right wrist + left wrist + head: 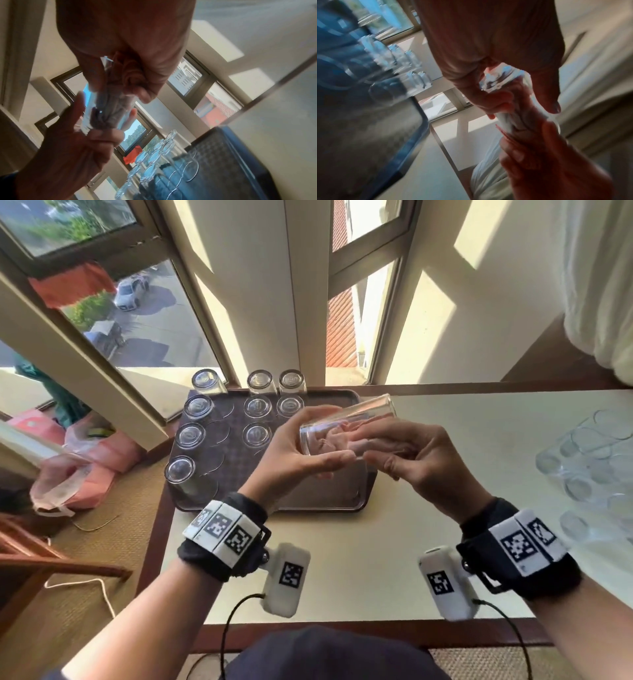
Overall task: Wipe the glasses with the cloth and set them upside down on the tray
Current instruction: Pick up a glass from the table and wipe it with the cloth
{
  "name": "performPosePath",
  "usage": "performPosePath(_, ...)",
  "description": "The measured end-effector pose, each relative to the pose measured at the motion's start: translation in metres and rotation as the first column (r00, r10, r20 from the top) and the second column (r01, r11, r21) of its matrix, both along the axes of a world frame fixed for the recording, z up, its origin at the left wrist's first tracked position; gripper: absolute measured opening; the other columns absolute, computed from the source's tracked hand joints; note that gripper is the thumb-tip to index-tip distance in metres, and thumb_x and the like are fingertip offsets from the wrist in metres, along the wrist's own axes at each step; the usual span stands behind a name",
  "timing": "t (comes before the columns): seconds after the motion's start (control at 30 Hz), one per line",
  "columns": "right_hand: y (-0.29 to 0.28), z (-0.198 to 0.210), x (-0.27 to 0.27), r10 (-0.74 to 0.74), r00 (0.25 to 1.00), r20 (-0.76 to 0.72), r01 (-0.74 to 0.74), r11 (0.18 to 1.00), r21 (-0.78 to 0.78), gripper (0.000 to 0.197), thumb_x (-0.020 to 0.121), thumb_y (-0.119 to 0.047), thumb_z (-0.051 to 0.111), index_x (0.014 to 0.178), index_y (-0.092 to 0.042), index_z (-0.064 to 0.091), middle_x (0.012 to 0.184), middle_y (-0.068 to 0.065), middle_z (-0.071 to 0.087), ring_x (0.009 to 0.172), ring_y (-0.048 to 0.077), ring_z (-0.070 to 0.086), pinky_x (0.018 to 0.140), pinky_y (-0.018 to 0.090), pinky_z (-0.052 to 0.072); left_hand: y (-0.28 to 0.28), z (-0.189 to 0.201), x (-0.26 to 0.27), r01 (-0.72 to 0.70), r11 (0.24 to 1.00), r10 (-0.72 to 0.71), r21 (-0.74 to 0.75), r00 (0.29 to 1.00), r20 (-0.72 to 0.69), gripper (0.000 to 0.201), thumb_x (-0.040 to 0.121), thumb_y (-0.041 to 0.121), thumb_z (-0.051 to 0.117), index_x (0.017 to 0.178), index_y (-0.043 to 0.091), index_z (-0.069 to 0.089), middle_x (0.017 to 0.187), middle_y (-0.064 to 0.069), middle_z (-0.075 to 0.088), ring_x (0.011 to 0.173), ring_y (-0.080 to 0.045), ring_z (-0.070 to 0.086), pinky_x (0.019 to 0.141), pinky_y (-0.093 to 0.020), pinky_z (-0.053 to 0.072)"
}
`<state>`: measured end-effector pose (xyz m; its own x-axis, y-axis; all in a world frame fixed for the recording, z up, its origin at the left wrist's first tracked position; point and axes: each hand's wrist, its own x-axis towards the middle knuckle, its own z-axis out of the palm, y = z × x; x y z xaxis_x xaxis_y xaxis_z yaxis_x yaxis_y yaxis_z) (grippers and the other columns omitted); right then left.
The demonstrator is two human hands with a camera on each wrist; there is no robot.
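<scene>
Glasses noted in three places, largest item first: bench (445, 440), pale-topped with a wooden edge, set against a window wall; dark patterned tray (236, 470) laid at its far left corner. Nine upturned glasses (257, 435) counted on the tray's left and far parts, near right part bare. Cluster of further glasses (589, 460) seen at the bench's right edge, blurred. One glass (346, 428) held on its side above the tray, apart from it. Left hand (301, 450) is wrapped round its barrel, fingers (334, 458) curled beneath. Right hand (424, 460) is closed on a pinkish cloth (373, 445), which is stuffed into the glass mouth
</scene>
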<state>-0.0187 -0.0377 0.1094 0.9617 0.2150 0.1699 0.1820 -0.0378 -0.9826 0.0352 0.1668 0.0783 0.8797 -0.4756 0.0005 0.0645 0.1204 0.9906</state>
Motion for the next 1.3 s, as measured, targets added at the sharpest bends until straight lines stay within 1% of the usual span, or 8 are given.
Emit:
performPosePath(0.23,-0.006,-0.001,0.003,0.097,0.946,-0.311,-0.034,0.979,0.202,0.029,0.087,-0.012,0.064,0.113,-0.001,0.069,0.082,-0.002,0.071,0.055,0.009,0.043,0.049,0.025,0.037,0.003,0.002,-0.003,-0.235,0.953,0.087,0.189,0.814,0.574,0.073,0.064,0.028,0.093,0.127,0.014,0.059,0.113,-0.006,0.071,0.1,-0.018,0.071,0.087,-0.029,0.056)
performPosePath(0.43,0.005,0.008,0.005,0.012,1.0,-0.024,-0.012,1.0,0.021,0.029,0.088,0.003,0.062,0.116,0.007,0.065,0.11,0.013,0.071,0.091,0.004,0.069,0.075,0.015,0.052,0.008,0.017,0.009,0.012,0.999,-0.014,0.049,0.999,0.051,0.059,0.071,0.012,0.08,0.126,0.009,0.059,0.111,-0.006,0.072,0.082,-0.012,0.072,0.066,-0.024,0.058)
performPosePath(0.63,0.001,0.0,0.004,0.075,0.941,-0.329,-0.003,0.977,0.213,0.027,0.085,-0.02,0.066,0.108,-0.011,0.076,0.089,0.009,0.069,0.057,0.012,0.042,0.05,0.027,0.038,0.011,0.009,0.007,-0.235,0.933,-0.024,0.273,0.717,0.697,0.074,0.066,0.033,0.091,0.129,0.015,0.058,0.12,0.001,0.068,0.107,-0.009,0.067,0.093,-0.021,0.051)
performPosePath(0.73,0.004,0.002,0.002,-0.03,0.981,-0.192,0.058,0.988,0.141,0.024,0.09,-0.009,0.059,0.107,-0.004,0.075,0.091,0.005,0.073,0.058,0.009,0.049,0.052,0.028,0.038,0.01,0.01,0.01,-0.061,0.971,-0.026,0.231,0.934,0.356,0.095,0.061,0.034,0.092,0.14,0.028,0.041,0.119,0.015,0.065,0.109,-0.008,0.066,0.092,-0.026,0.055)
performPosePath(0.83,0.012,0.006,-0.002,0.019,0.999,-0.028,-0.017,0.998,0.065,0.027,0.091,0.013,0.054,0.115,0.011,0.064,0.107,0.014,0.07,0.071,-0.005,0.063,0.064,0.009,0.046,0.013,0.011,0.011,0.056,0.996,-0.056,0.066,0.998,0.009,0.083,0.063,0.033,0.087,0.135,0.013,0.051,0.112,-0.005,0.074,0.094,-0.016,0.073,0.074,-0.026,0.058)
performPosePath(1.07,0.01,-0.003,-0.002,0.096,0.913,-0.397,0.023,0.958,0.285,0.03,0.088,-0.017,0.054,0.107,-0.011,0.076,0.077,-0.002,0.066,0.061,0.015,0.043,0.052,0.024,0.042,0.012,0.005,0.003,-0.294,0.915,-0.021,0.277,0.651,0.759,0.077,0.06,0.03,0.096,0.125,0.006,0.06,0.113,-0.007,0.069,0.101,-0.011,0.066,0.092,-0.013,0.048)
performPosePath(1.2,0.007,-0.004,-0.002,-0.009,0.959,-0.284,0.072,0.975,0.209,0.027,0.09,-0.014,0.056,0.105,-0.008,0.077,0.106,0.012,0.074,0.07,0.037,0.05,0.061,0.031,0.045,0.013,0.011,0.005,-0.033,0.967,-0.013,0.252,0.984,0.178,0.088,0.055,0.049,0.093,0.129,0.019,0.055,0.107,-0.001,0.073,0.084,-0.009,0.072,0.074,-0.028,0.059)
performPosePath(1.3,0.01,-0.004,-0.001,0.041,0.955,-0.294,0.02,0.979,0.204,0.029,0.087,-0.01,0.054,0.108,-0.005,0.074,0.107,0.013,0.073,0.072,0.03,0.054,0.06,0.029,0.047,0.014,0.015,0.007,-0.01,0.981,-0.008,0.191,0.996,0.092,0.071,0.062,0.044,0.089,0.12,0.01,0.065,0.098,-0.001,0.075,0.073,-0.009,0.072,0.058,-0.025,0.057)
